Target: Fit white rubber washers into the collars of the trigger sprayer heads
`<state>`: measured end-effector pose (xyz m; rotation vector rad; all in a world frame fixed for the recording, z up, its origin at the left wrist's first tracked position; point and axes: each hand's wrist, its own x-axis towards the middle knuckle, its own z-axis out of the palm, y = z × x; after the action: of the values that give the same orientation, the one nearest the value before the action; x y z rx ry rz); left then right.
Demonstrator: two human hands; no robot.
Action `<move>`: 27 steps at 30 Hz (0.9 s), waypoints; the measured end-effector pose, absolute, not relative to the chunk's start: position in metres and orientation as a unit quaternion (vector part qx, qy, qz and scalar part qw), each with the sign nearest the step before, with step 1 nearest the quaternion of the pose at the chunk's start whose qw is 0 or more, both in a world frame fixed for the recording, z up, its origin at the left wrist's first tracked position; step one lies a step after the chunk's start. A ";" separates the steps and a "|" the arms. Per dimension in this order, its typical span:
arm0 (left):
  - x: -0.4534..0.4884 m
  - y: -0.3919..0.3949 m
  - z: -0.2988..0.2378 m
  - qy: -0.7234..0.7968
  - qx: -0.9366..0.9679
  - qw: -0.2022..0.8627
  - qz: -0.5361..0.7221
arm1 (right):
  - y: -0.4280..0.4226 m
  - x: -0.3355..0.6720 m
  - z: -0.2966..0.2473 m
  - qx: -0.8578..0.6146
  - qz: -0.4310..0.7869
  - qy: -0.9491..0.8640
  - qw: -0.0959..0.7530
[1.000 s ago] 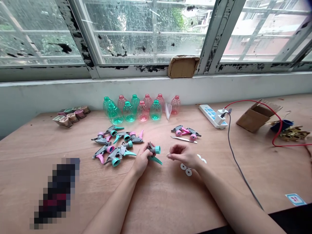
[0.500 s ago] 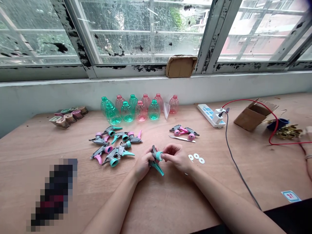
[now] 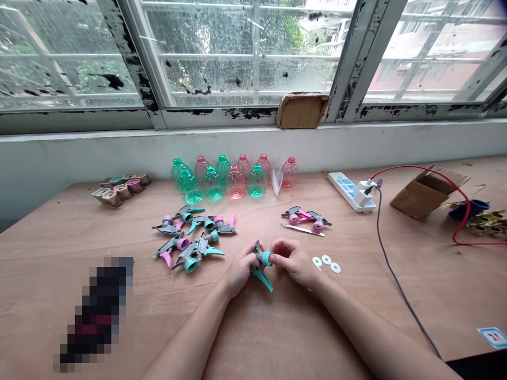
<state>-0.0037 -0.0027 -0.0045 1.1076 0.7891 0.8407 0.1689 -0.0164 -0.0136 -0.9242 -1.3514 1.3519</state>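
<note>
My left hand (image 3: 240,272) is closed around a grey and teal trigger spray head (image 3: 262,273), its teal collar facing right and its trigger pointing down. My right hand (image 3: 292,259) has thumb and fingertips pinched together at the collar's open mouth; whatever they hold there is hidden. Just right of that hand lie several flat white ring washers (image 3: 326,259), one partly behind the wrist. To the left rests a loose pile of grey spray heads (image 3: 190,248) with pink or teal parts. Farther back, two pink and grey spray heads (image 3: 304,217) lie beside metal tweezers (image 3: 302,229).
Green and pink clear bottles (image 3: 214,184) stand in rows near the wall, beside a clear plastic bag (image 3: 277,182). A power strip (image 3: 348,191) with red and grey cables, a cardboard box (image 3: 423,193) and brass-coloured parts (image 3: 487,224) occupy the right side. Small containers (image 3: 119,191) sit back left.
The view has shifted slightly, so everything sits a little farther right. My right fingertips are still at the collar, and the spray head stays in my left hand.
</note>
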 end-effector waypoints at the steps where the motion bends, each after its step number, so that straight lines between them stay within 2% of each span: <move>1: -0.004 -0.003 -0.005 0.354 0.500 0.697 0.372 | -0.016 0.169 -0.015 -0.377 0.562 -0.555 0.484; 11: -0.005 -0.001 -0.002 0.344 0.503 0.707 0.358 | -0.017 0.168 -0.012 -0.376 0.565 -0.572 0.461; 13: -0.004 -0.001 -0.001 0.342 0.484 0.719 0.363 | -0.018 0.169 -0.011 -0.403 0.513 -0.580 0.488; 16: -0.002 -0.002 0.000 0.328 0.432 0.744 0.391 | -0.021 0.171 -0.009 -0.441 0.371 -0.602 0.553; 19: -0.001 -0.002 0.000 0.320 0.404 0.751 0.413 | -0.024 0.173 -0.007 -0.428 0.265 -0.667 0.549; 27: -0.001 -0.002 -0.004 0.337 0.425 0.736 0.405 | -0.026 0.174 -0.009 -0.405 0.225 -0.723 0.512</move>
<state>-0.0008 -0.0017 -0.0045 0.9335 0.7402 0.8908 0.1742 -0.0261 -0.0089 -0.9731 -1.7398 0.5407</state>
